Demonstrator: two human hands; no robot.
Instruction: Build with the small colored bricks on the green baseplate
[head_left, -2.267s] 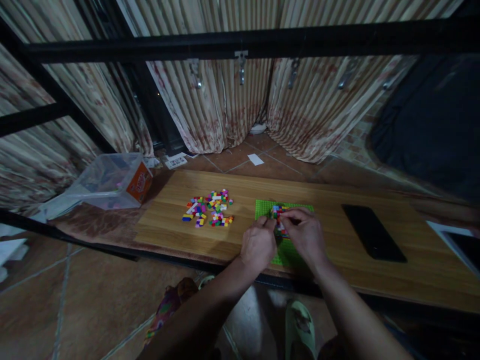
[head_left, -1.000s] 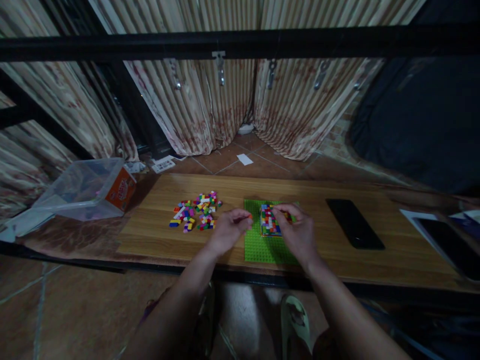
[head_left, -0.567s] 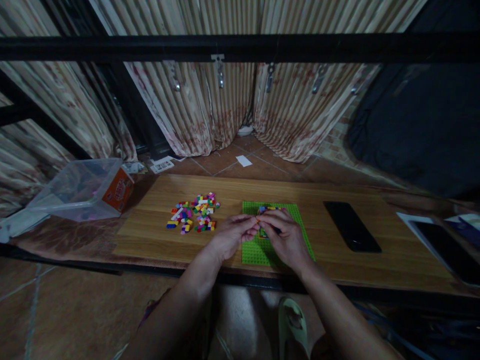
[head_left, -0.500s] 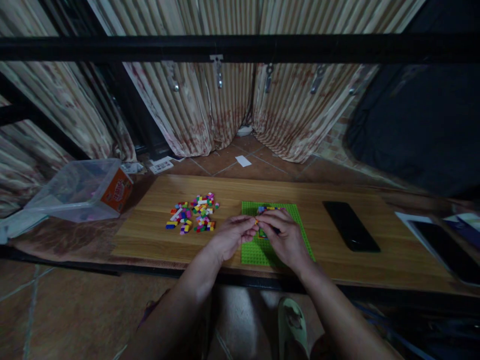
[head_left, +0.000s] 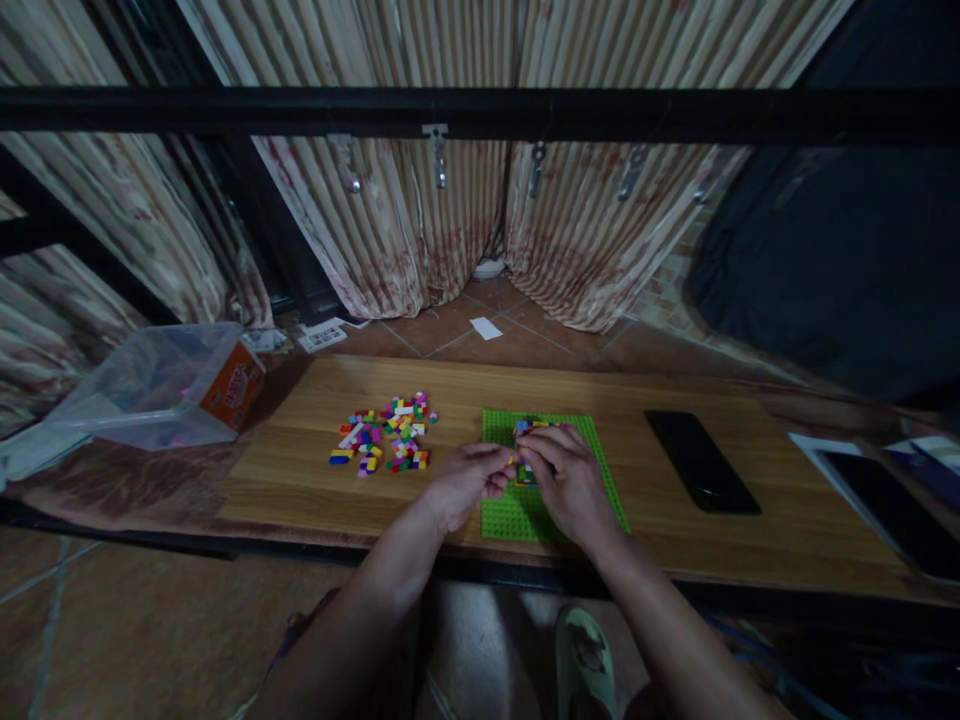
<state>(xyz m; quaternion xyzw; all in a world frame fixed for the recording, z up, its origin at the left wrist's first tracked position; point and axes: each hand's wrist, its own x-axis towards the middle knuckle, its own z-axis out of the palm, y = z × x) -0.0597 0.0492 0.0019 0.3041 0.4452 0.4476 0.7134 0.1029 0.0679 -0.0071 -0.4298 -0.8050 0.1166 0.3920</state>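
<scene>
A tiny yellow toy brick sits between the thumb and finger of my left hand. My right hand is closed in a pinch right beside it, fingertips nearly touching the left ones; what it grips there is too small and covered to make out. Both hands are over a green studded baseplate. On that plate a colourful brick build shows blue and yellow parts at its far edge, while my right hand hides most of it.
Loose coloured bricks lie in a pile left of the plate on the wooden board. A black phone-like slab rests to the right. A clear plastic box with an orange label stands at far left.
The hands stay together over the plate with a slight shift of the fingers. The small brick now shows yellow where it looked orange. The whole view has tilted slightly.
</scene>
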